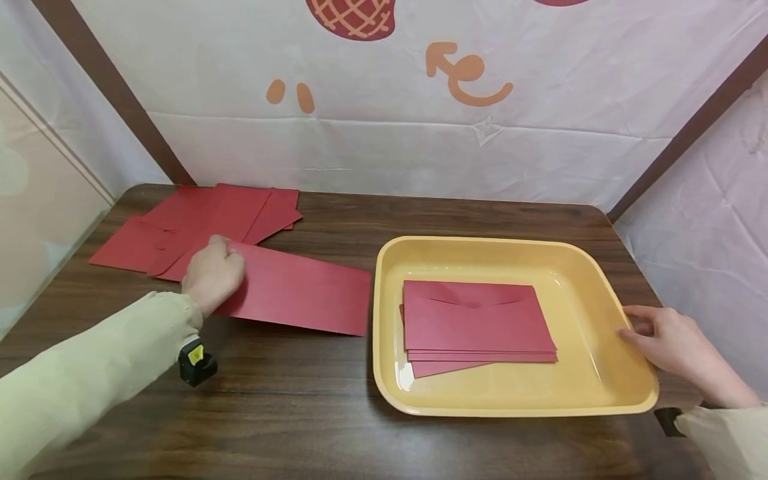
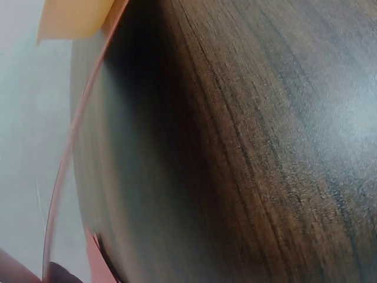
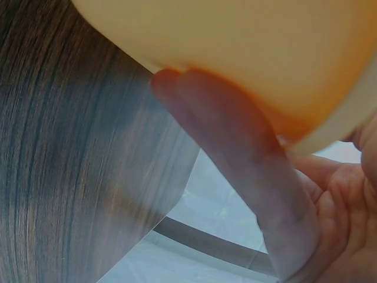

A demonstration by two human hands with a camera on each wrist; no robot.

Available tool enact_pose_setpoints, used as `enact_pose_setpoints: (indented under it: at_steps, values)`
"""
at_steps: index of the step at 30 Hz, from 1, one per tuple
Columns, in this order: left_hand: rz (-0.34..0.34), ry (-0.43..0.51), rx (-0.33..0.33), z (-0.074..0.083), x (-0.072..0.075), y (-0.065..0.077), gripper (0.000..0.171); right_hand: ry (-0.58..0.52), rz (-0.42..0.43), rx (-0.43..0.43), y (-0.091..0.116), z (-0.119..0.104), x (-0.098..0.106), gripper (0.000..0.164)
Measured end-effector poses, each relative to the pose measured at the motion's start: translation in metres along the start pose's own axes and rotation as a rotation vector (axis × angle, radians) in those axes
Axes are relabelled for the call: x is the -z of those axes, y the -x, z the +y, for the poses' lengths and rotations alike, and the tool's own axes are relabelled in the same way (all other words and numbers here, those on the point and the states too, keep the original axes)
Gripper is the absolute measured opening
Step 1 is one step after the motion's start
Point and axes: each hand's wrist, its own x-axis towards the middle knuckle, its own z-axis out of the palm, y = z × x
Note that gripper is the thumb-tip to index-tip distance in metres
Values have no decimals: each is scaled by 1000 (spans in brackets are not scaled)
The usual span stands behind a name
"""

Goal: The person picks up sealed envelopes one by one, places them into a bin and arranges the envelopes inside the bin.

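Note:
My left hand (image 1: 215, 272) pinches one end of a red envelope (image 1: 300, 290), which stretches right toward the yellow tray (image 1: 510, 245). In the left wrist view that envelope (image 2: 69, 141) shows edge-on, raised over the table with a dark shadow beneath. At the tray's right side my right hand (image 1: 672, 340) grips the rim, thumb inside. The right wrist view shows its fingers (image 3: 230, 130) against the tray's outer wall. Inside the tray lies a stack of red envelopes (image 1: 477, 320), the top one with its flap side up and a lower one askew.
Several more red envelopes (image 1: 198, 213) are spread overlapping at the table's back left. The dark wood table (image 1: 288, 413) runs up to a white printed cloth (image 1: 384, 153) behind it. A similar cloth hangs at the right.

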Motion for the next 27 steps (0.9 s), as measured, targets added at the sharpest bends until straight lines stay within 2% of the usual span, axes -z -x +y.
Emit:
enact_pose_setpoints:
  at_steps: [9,16,21,27]
  values:
    - [76,44,-18,2,12,-4,50,1,-5,-6,-2,0,0,47]
    - [119,131,-22,6,26,-8,52,-1,-4,3,-2,1,-1,48]
    - [72,187,-14,12,28,-8,56,-1,-16,-4,-2,2,-1,49]
    - [13,253,14,23,24,-7,55,2,-14,-8,-1,0,0,48]
